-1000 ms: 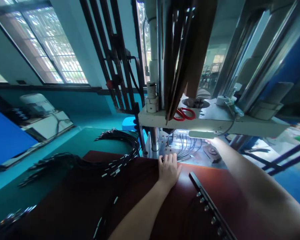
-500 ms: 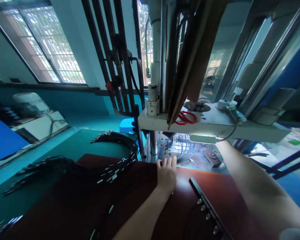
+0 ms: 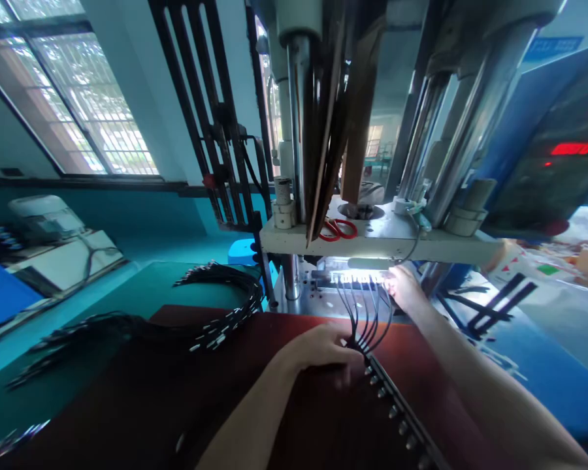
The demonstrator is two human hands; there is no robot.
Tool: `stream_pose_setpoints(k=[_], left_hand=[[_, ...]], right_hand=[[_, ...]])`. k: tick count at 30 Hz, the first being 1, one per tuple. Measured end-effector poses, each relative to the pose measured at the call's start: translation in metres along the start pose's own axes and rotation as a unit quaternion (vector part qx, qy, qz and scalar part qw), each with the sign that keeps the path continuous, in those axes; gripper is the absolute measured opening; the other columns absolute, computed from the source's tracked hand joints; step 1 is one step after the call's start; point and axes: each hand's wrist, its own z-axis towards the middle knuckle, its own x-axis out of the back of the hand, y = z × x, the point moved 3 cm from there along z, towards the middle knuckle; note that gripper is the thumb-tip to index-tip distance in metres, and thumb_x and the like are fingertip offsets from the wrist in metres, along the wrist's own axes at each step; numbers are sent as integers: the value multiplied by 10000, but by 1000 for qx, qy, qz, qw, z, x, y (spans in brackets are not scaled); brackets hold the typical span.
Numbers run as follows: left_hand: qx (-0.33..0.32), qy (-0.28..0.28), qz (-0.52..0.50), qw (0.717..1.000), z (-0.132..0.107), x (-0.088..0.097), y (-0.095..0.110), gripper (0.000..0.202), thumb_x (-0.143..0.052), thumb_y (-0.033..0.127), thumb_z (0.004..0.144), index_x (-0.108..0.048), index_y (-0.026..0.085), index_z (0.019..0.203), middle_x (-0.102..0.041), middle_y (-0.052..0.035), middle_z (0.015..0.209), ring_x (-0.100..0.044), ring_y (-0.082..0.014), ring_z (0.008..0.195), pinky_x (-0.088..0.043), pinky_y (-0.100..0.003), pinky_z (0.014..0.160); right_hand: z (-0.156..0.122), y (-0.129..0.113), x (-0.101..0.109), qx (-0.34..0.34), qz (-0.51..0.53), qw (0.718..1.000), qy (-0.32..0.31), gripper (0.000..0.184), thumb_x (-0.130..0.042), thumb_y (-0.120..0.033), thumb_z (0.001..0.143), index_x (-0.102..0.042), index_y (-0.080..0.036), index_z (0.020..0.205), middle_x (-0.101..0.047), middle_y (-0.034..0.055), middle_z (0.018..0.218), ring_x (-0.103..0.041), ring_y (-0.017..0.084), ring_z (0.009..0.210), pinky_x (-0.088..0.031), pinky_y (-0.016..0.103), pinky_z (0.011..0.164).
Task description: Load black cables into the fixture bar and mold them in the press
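1. L hand [image 3: 326, 349]: sits over the reddish-brown smooth tabletop [image 3: 333, 431]. Fingers close round the near end of a bunch of thin dark flexible cables [image 3: 365, 329]; lower fingers blurred, so exact pinch unclear.
2. R hand [image 3: 399, 284]: at R end of the bright silvery metal block [image 3: 355, 277], arm reaching in under the thick off-white machine plate [image 3: 382, 248]. Fingers bent; glare hides tips, can't tell if pinching or just touching.
3. Cables' posn: fan out b/w L hand & block, curving up, far ends at the block's lit front edge. Block is above the perforated steel bed [image 3: 326, 303], just below the pale bar-shaped lamp [image 3: 370, 263].
4. Nearby: long black metal bar w/ silver studs [image 3: 396, 398], top end right by the bunch; can't tell if touching. Red-handled scissors [image 3: 338, 230] lie on plate edge; thick black cable bundle w/ silvery tips [image 3: 247, 287] off to L, well apart.
5. Risks (my judgement): uneven L pull could yank a cable out of line; slack loops could snag on bar's studs; block could tilt if R grip is weak.
6. Worst: plate dropping w/ R hand under = crush. Scissors cd slide off if plate jolts.
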Motion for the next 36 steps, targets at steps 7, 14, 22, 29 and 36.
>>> stream_pose_setpoints(k=[7,14,22,29,36], left_hand=[[-20,-89,-386,918,35,-49,-16,442,-726,396,646,-563,147,972,-641,-64,716,-633,-193,651,-481,-315,620],[33,-71,-381,921,26,-76,-13,166,-610,261,781,-585,98,800,-449,43,522,-407,-47,412,-423,-207,486],[56,-131,-313,939,0,-100,-10,149,-520,222,822,-598,103,773,-363,62,459,-179,-29,334,-137,-147,326],[56,-163,-287,942,-22,-127,-14,170,-538,252,819,-602,105,765,-293,87,422,-103,-27,317,-96,-157,293],[53,-198,-215,955,-66,-149,-11,228,-618,310,771,-619,82,777,-363,63,427,-213,-31,289,-122,-179,278]], right_hand=[[-87,-12,7,61,45,997,21,210,-646,-399,657,-582,-206,709,-508,-54,498,-446,93,403,-321,196,359],[-117,-9,24,68,63,993,67,274,-664,-438,625,-572,-192,701,-514,-65,519,-420,66,392,-328,172,351],[-135,-5,53,21,102,989,106,294,-703,-416,556,-574,-184,683,-550,-46,488,-456,90,353,-367,187,315],[-153,8,74,15,129,982,140,221,-684,-352,584,-585,-185,691,-584,-38,544,-506,103,393,-427,200,338],[-155,6,128,33,106,976,186,189,-658,-302,633,-575,-182,753,-602,-18,528,-541,122,382,-458,202,343]])
